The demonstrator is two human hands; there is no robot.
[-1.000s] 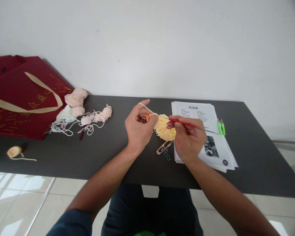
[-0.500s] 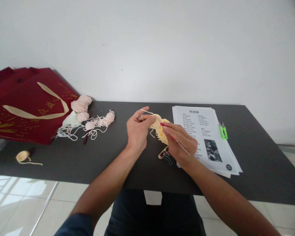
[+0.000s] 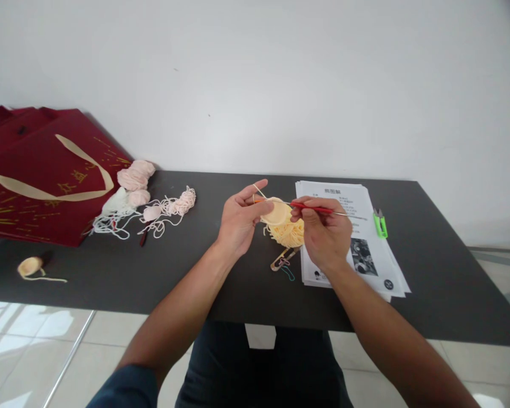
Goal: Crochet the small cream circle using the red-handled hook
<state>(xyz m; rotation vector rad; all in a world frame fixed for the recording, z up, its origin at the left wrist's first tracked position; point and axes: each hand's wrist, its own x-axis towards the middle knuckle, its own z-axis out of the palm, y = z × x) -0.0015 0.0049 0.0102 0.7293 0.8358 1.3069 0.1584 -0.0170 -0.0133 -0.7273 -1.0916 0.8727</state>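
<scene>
Between thumb and fingers, my left hand (image 3: 240,218) pinches a round pale-yellow crochet piece (image 3: 277,213), with yarn running up over its raised index finger. My right hand (image 3: 326,229) is closed on a red-handled crochet hook (image 3: 312,208), held nearly level, its thin tip reaching the upper edge of the piece. Just below lies a ball of yellow yarn (image 3: 287,233) on the dark table, partly covered by the piece and my right hand. A large pin-shaped holder (image 3: 279,260) with small coloured stitch markers (image 3: 288,272) lies nearer to me.
Printed sheets (image 3: 365,272) lie under and beyond my right hand, with green thread snips (image 3: 380,223) at their right edge. Pink and white yarn (image 3: 136,175) sits by dark red paper bags (image 3: 38,175) at left. A small cream crocheted cup (image 3: 29,266) rests near the front left edge.
My right hand has turned the hook from a steep slant to nearly level and moved slightly right. The left hand still holds the round piece. The whole view has shifted a little.
</scene>
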